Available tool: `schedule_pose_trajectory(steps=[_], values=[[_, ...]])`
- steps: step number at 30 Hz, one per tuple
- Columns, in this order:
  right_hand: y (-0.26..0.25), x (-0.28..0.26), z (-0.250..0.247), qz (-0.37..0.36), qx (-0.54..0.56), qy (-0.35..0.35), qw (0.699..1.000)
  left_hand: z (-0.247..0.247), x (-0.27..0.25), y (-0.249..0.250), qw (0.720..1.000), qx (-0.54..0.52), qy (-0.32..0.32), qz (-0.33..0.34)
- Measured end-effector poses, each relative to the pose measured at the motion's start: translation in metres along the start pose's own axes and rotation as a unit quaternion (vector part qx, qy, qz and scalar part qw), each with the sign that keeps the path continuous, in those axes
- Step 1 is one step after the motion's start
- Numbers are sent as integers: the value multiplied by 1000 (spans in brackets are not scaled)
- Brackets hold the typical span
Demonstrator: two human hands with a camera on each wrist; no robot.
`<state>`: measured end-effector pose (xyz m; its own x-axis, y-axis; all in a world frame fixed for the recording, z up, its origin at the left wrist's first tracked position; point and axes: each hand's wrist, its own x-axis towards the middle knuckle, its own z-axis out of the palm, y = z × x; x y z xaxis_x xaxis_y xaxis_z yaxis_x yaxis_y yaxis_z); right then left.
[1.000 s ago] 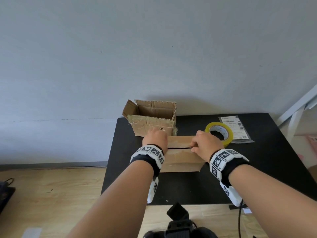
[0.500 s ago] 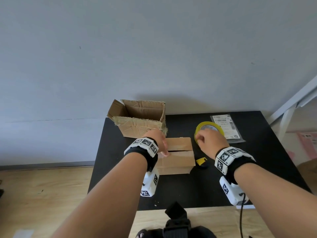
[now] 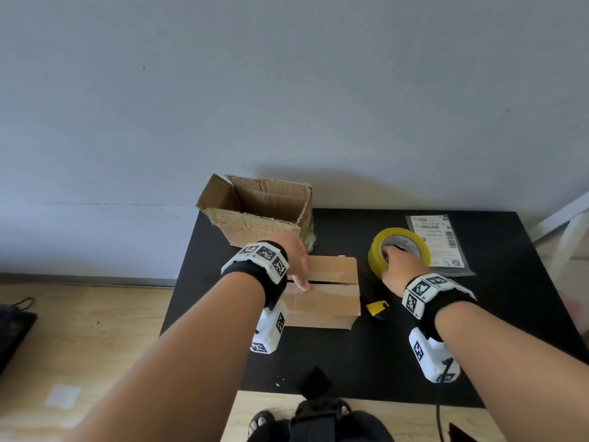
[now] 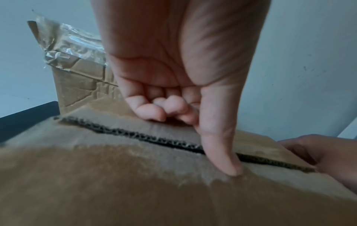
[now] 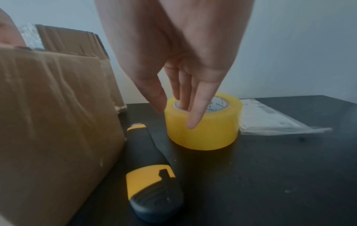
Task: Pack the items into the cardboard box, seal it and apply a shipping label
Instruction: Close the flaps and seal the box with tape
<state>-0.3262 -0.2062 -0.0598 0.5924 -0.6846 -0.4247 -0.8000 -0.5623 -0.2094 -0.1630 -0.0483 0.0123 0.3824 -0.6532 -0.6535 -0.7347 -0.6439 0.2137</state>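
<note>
A closed cardboard box (image 3: 325,301) lies on the black table (image 3: 497,346), its two top flaps meeting at a dark seam (image 4: 135,137). My left hand (image 3: 294,260) presses on it: the thumb (image 4: 222,152) lies straight across the seam and the curled fingers (image 4: 154,110) bear on the far flap. To the right, my right hand (image 3: 398,272) reaches onto a yellow tape roll (image 5: 208,134). Its straight fingers (image 5: 197,107) dip into the core and over the outer wall, while the thumb stays off to the left. A shipping label (image 3: 436,237) in a clear sleeve lies behind the roll.
An open, worn cardboard box (image 3: 255,218) with old tape stands at the table's back left, against the wall. A yellow and black utility knife (image 5: 152,183) lies between the closed box and the tape roll. The floor drops off left of the table.
My right hand has left the box flaps and moved right onto the tape roll, uncovering the knife. The left hand stays pressing on the flaps.
</note>
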Motion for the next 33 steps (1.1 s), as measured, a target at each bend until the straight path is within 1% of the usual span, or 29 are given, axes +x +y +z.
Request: schedule_pose_trajectory(steps=[2, 6, 10, 13, 15, 17, 19, 21, 23, 27, 30, 33], values=[[1, 4, 4, 2, 4, -13, 1000, 1, 2, -1, 1000, -11, 1, -2], [0, 11, 7, 13, -5, -13, 1000, 3, 0, -2, 1000, -22, 6, -7], [-6, 21, 6, 42, -41, -64, 996, 4, -3, -1, 1000, -25, 13, -6], [-7, 22, 12, 47, -70, -78, 993, 6, -3, -2, 999, -33, 18, -5], [-7, 18, 16, 50, -88, -67, 993, 9, -2, -5, 999, -47, 25, -10], [-6, 12, 19, 40, -91, -31, 995, 11, -1, -7, 998, -54, 36, -12], [-7, 6, 20, 44, -88, -11, 995, 13, -1, -7, 997, -61, 46, -11], [-8, -1, 15, 58, -55, 4, 997, 14, -2, -7, 996, -69, 49, -13], [-4, -5, 5, 67, 11, 28, 997, 16, -3, -4, 997, -55, 48, -19], [4, -16, -27, 83, 133, 56, 986, 16, -4, 0, 998, -16, 44, -37], [6, -28, -51, 74, 180, 79, 978, 14, -4, 1, 998, 8, 36, -45], [1, -41, -67, 44, 216, 83, 972, 12, -6, 5, 998, 44, 21, -45]])
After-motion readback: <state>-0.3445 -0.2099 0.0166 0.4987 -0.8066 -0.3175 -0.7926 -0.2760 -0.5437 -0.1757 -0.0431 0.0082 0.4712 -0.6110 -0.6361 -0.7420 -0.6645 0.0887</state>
